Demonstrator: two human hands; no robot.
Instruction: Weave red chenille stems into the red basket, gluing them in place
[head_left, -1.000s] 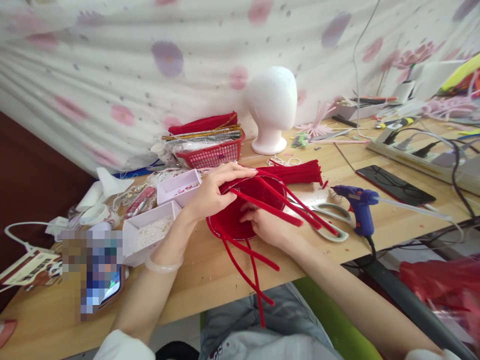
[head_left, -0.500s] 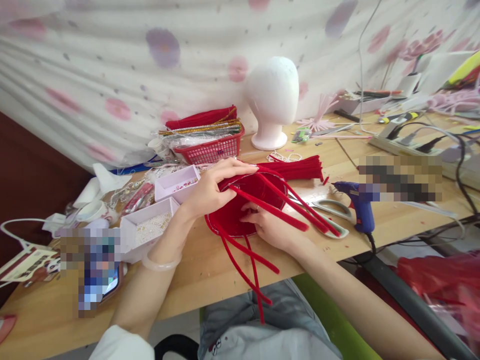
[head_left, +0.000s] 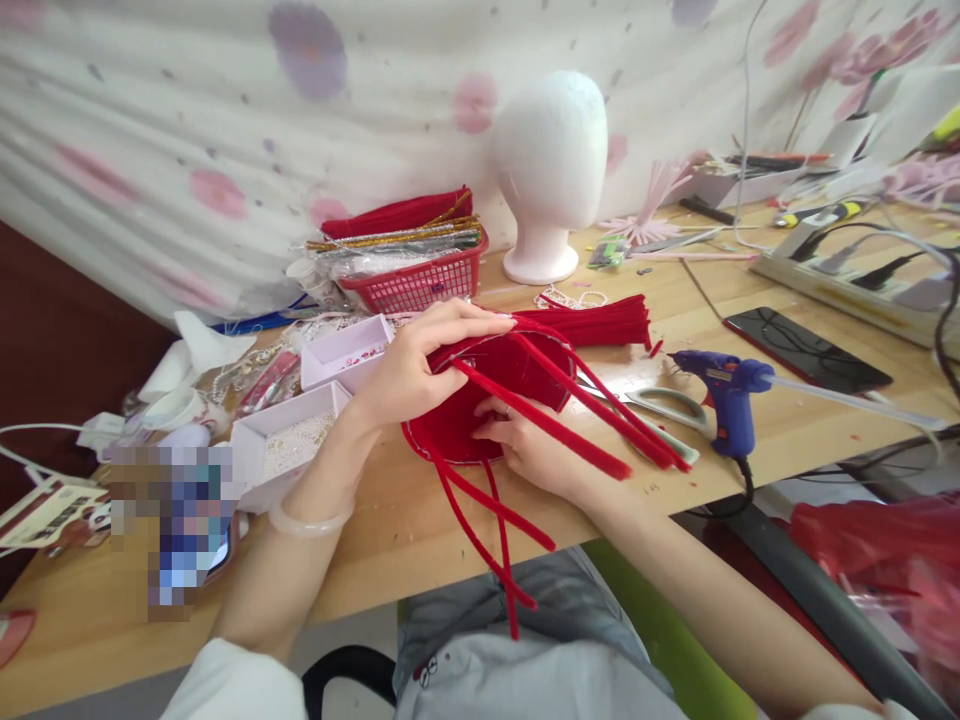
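Note:
A round red piece (head_left: 480, 400) made of fuzzy red stems lies at the middle of the wooden table (head_left: 420, 540). Several long red stems (head_left: 570, 415) stick out of it to the right, and others hang over the front edge. My left hand (head_left: 420, 365) arches over its upper rim, fingers pinched on the rim and a stem. My right hand (head_left: 525, 445) lies on the piece from below, fingers curled and pressing on the red surface. A bundle of loose red stems (head_left: 600, 325) lies just behind.
A blue glue gun (head_left: 724, 395) and scissors (head_left: 660, 415) lie to the right, a dark phone (head_left: 806, 350) beyond them. A white foam head (head_left: 551, 170) and a red basket (head_left: 416, 270) stand at the back. White bead boxes (head_left: 289, 445) sit left.
Both hands keep their hold on the red piece. The view has tipped slightly, so everything sits a little lower and to the left in the picture.

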